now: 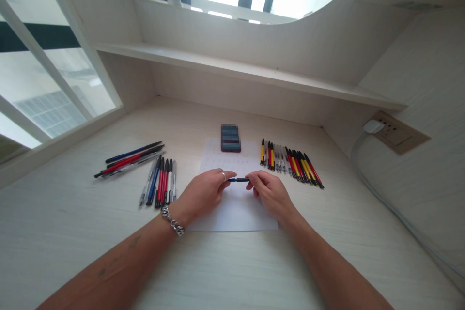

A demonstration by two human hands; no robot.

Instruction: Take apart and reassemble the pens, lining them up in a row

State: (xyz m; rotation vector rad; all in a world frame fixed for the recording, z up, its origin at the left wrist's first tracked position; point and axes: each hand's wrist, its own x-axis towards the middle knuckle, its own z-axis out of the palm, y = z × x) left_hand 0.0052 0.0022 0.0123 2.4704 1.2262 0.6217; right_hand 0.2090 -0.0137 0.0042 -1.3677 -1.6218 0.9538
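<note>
A blue pen [239,180] lies level between my two hands, just above a white sheet of paper [236,206]. My left hand [204,192] pinches its left end with closed fingers; a ring and a chain bracelet show on that hand and wrist. My right hand [269,193] grips the pen's right end, fingers curled.
A row of several yellow, red and clear pens [290,163] lies to the right of the paper. Several pens [160,181] lie left of it, with more slanted pens [131,159] beyond. A dark small box [230,137] sits at the paper's far edge. A wall socket with plug [390,131] and cable is at right.
</note>
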